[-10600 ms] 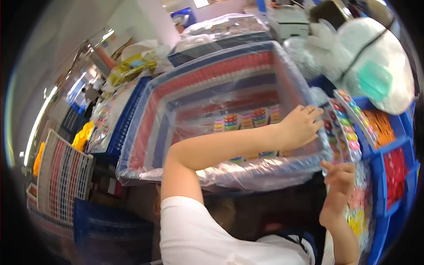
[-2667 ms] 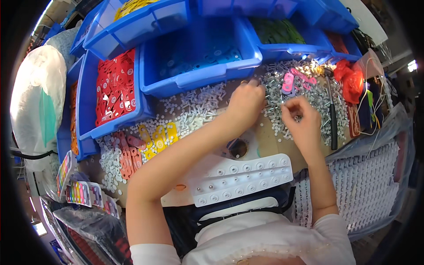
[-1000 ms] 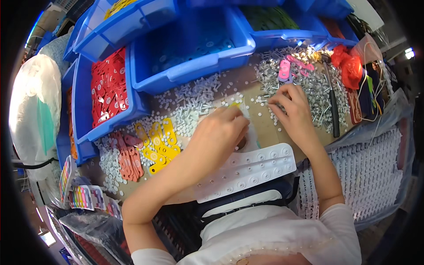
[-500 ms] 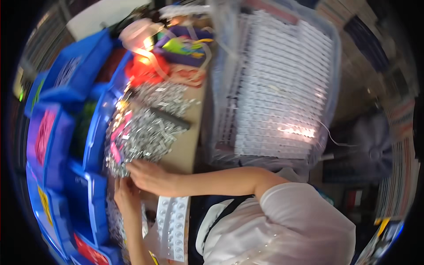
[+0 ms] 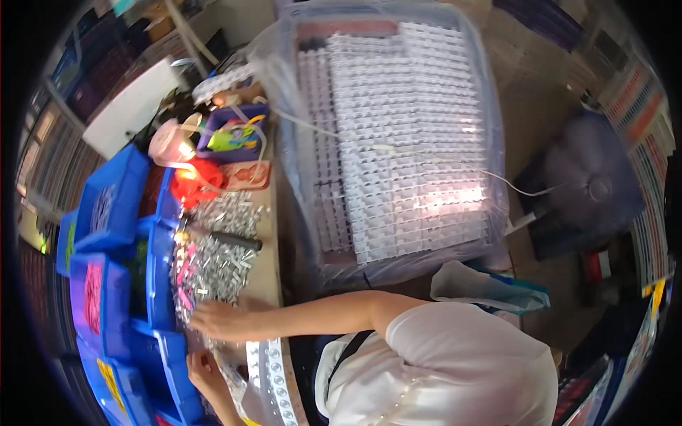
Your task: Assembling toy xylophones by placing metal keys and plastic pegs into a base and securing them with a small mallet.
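Right hand (image 5: 220, 322) has drawn apart from left hand (image 5: 204, 373), beside the metal pieces (image 5: 224, 268); both curl narrowly, contents unclear. Heaped near the desk's (image 5: 267, 284) right edge, the pieces look light, stiff, slippery: pinch their ends.

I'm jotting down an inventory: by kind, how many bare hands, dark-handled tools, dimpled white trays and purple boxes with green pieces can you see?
Bare hands: 2 (left hand, right hand)
Dark-handled tool: 1
Dimpled white tray: 1
Purple box with green pieces: 1
Total: 5
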